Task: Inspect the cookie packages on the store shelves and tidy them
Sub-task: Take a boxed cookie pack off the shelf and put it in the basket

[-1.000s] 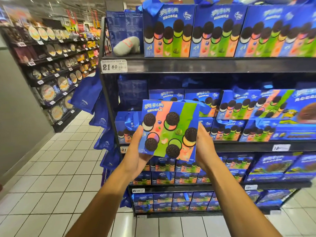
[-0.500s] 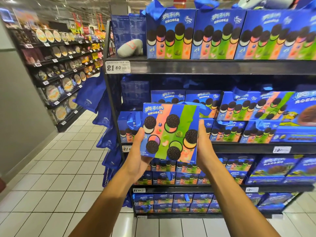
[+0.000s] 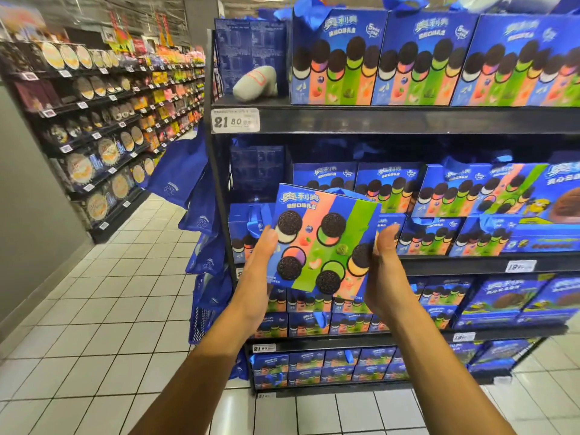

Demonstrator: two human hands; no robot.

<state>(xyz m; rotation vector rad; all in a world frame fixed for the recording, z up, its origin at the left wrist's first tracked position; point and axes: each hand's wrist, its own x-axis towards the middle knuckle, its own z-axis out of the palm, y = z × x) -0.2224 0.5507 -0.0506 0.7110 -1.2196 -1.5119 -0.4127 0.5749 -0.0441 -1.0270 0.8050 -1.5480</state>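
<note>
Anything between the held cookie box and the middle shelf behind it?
Nothing visible in the air between. The cookie gift box sits between the left hand and right hand, in front of the middle shelf. That shelf's front row already holds boxes; the free slot cannot be told.

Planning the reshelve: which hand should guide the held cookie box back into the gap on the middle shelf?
Left, probably. The left hand grips the cookie box nearest the gap; the right hand fronts stocked boxes.
</note>
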